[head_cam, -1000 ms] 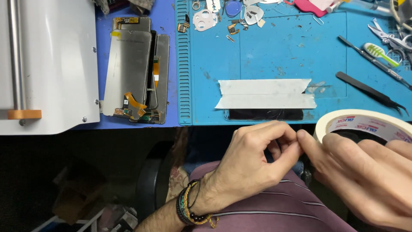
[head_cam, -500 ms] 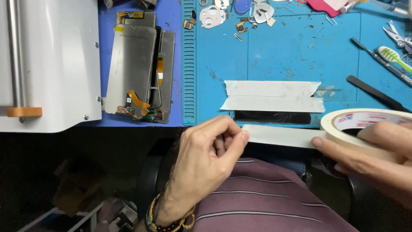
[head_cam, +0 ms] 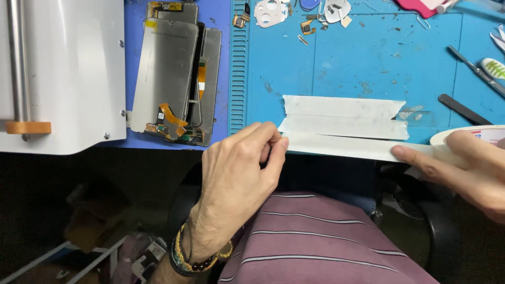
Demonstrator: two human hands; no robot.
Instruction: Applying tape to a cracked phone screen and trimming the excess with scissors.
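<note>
Head view: our left hand (head_cam: pixel 239 176) pinches the free end of the masking tape strip (head_cam: pixel 342 147), stretched along the near edge of the blue mat (head_cam: pixel 336 63), just below two laid strips (head_cam: pixel 344 117). Our right hand (head_cam: pixel 463 168) curls round the tape roll (head_cam: pixel 486 138). We judge it light, limp, sticky: best held by its ends.

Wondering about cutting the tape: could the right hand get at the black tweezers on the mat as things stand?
Probably not freely: the right hand is holding the tape roll. The black tweezers lie close above it, nothing between.
</note>
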